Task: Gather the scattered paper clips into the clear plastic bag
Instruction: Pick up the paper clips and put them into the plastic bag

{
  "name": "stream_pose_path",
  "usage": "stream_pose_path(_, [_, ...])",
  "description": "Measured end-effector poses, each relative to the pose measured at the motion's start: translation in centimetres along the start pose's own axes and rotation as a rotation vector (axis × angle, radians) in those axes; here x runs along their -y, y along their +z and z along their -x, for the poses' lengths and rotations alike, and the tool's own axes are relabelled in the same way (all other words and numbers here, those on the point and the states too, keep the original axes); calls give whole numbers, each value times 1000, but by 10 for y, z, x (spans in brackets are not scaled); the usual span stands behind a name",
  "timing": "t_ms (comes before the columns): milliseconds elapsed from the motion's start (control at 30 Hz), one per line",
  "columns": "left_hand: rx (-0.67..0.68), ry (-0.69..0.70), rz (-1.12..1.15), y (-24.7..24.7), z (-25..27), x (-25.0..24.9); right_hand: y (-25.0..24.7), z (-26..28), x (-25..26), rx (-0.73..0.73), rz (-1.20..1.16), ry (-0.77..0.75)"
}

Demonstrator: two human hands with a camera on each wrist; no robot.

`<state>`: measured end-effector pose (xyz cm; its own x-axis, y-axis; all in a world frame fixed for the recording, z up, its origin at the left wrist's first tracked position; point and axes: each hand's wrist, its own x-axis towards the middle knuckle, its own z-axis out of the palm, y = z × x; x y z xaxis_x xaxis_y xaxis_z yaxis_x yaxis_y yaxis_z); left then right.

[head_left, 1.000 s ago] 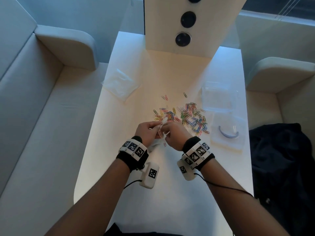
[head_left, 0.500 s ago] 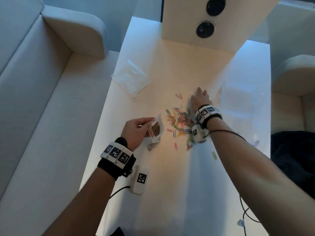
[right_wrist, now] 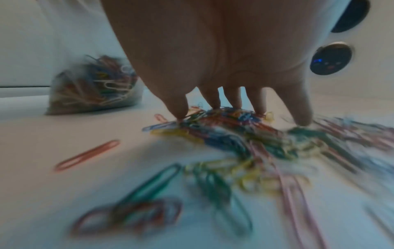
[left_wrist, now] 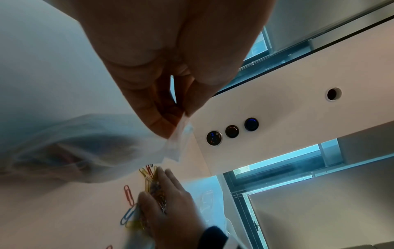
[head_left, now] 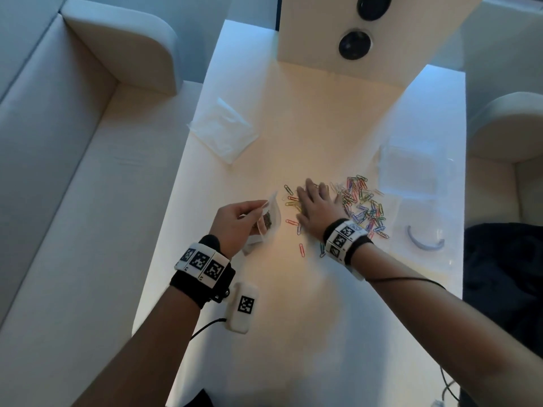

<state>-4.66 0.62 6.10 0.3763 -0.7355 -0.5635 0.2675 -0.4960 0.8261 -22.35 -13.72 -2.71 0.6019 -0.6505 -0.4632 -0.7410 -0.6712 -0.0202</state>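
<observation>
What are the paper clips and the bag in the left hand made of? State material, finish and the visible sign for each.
Paper clips: probably wire with a smooth coloured coating; thin bent loops in red, blue, green and yellow. The metal core is not visible.

Bag: thin clear plastic film, slightly cloudy; the clips inside show through it, and it crumples softly where the left hand pinches its top edge.

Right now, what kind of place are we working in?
Probably a booth-style seating nook in an office or lounge: a narrow white table between cushioned benches, a panel with round sockets at its far end, and windows beyond.
</observation>
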Motion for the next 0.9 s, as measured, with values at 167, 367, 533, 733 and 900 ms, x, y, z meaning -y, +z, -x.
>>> stream_pose_path(167, [14,-35,-43,9,6,4,5,26,-10,-243,-80,-139])
stream_pose_path(367, [41,-18,-151,31,13,6,-14,36,-26,-370,-689,237])
stream_pose_path(533, [18,-39,-137,45,13,7,-18,68,-37,-385,-1491,602])
stream_pose_path(733, [5,-64,-163,66,11,6,-40,108,-12,-200,-2409,459])
stream_pose_path(900, [30,-23,-210,81,12,9,-50,121,11,-63,-2201,310])
